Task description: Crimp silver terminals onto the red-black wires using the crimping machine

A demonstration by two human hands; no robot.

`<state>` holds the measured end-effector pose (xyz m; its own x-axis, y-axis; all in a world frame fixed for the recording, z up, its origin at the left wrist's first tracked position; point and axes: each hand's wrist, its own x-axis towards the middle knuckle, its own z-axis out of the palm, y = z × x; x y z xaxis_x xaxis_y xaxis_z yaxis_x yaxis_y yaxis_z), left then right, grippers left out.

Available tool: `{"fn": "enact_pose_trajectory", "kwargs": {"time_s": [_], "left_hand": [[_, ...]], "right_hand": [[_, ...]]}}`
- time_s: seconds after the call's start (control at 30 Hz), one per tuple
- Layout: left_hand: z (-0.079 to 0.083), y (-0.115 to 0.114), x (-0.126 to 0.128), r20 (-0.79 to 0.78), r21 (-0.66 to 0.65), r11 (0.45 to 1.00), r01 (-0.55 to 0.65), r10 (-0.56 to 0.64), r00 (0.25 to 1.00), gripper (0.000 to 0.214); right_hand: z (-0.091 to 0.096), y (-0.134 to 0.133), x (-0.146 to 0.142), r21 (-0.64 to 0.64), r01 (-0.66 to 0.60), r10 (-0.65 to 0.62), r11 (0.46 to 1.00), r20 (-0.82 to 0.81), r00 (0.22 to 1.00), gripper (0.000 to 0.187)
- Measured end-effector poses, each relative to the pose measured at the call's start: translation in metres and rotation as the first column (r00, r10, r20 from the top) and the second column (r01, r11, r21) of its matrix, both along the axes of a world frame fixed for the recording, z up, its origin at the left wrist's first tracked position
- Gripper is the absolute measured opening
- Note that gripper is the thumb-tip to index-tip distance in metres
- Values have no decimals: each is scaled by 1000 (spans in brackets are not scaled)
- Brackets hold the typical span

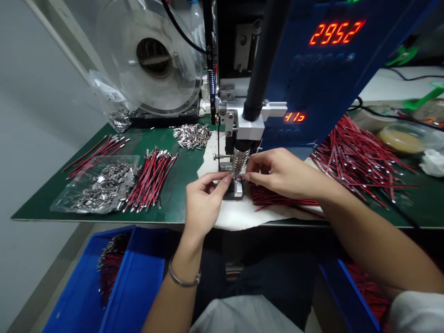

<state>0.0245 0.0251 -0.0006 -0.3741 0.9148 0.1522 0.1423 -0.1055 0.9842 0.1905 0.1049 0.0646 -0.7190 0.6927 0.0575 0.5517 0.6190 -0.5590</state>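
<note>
My left hand (pixel 203 201) and my right hand (pixel 277 173) meet under the press head (pixel 239 159) of a blue machine (pixel 312 69). Both pinch something small at the metal die block (pixel 236 188); what they hold is too small to make out. A bundle of red-and-black wires (pixel 277 200) lies under my right hand on a white pad (pixel 239 215). A silver bracelet sits on my left wrist.
A bundle of short red wires (pixel 151 179), a bag of metal terminals (pixel 100 185) and a loose terminal pile (pixel 192 135) lie on the green mat at left. A big wire heap (pixel 360 159) lies right. Blue bins (pixel 114 277) stand below. Red displays show numbers.
</note>
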Motion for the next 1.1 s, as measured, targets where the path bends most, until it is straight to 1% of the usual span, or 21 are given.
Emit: {"fn": "enact_pose_trajectory", "kwargs": {"time_s": [0.7, 1.1], "left_hand": [[-1, 0, -1, 4, -4, 1000, -4, 4, 1000, 20], [1, 0, -1, -5, -13, 1000, -10, 10, 1000, 18]], "right_hand": [[-1, 1, 1, 15, -2, 2, 1000, 1, 1000, 20], [-2, 2, 1, 2, -6, 6, 1000, 3, 1000, 20]]}}
